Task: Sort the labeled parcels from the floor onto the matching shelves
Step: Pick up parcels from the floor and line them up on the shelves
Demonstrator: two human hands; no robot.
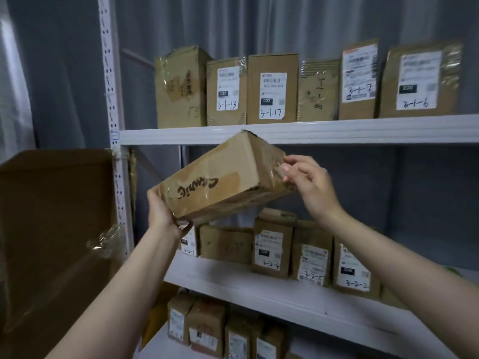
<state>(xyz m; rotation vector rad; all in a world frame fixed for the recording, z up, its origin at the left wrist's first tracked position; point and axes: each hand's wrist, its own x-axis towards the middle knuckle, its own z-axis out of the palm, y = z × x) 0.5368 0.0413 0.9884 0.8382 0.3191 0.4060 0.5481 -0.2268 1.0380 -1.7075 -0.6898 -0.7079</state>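
A long brown cardboard parcel (220, 177) with black handwriting on its side is held tilted in front of the white shelf unit, its far end up near the top shelf board (337, 130). My left hand (163, 211) grips its lower near end from below. My right hand (305, 180) touches its taped upper end with curled fingers. The top shelf carries a row of upright parcels (272, 89) marked 3-1-13, 3-1-17, 3-1-7 and the like. The middle shelf (259, 283) holds parcels (272, 250) marked 3-2-4, 3-2-5, 3-2-2.
A large open cardboard box (51, 229) stands at the left, against the perforated shelf post (114, 99). More small parcels (204, 330) fill the lowest shelf. Grey curtain hangs behind. The middle shelf has free space above its parcels at the right.
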